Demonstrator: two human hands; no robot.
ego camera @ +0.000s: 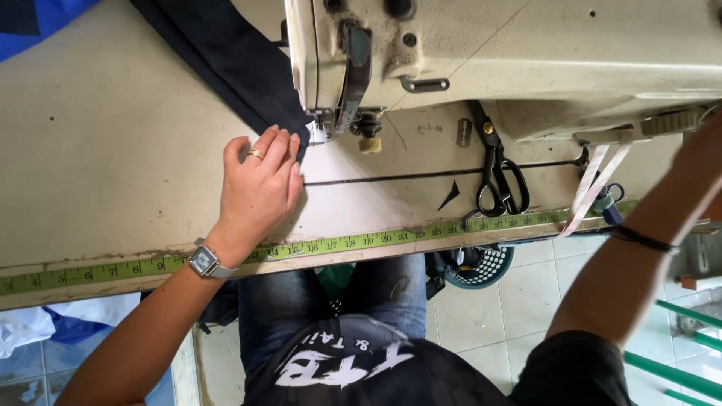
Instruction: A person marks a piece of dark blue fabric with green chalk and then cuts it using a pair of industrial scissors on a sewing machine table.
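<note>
Evidently the sewing machine (511, 53) has dark navy fabric (226, 53) fed under its presser foot (322, 129), so stitching is in hand; guiding the seam next calls for steady, flat pressure. The left hand (259, 188) lies flat, fingers together, touching the fabric's near edge. The right hand (711, 146) reaches toward the handwheel (669, 122), its grip cut off from view.

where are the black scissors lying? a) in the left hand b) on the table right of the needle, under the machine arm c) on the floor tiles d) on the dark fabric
b, the scissors lie flat on the table to the right of the needle area, partly beneath the sewing machine, while the left hand rests on the dark fabric.
</note>
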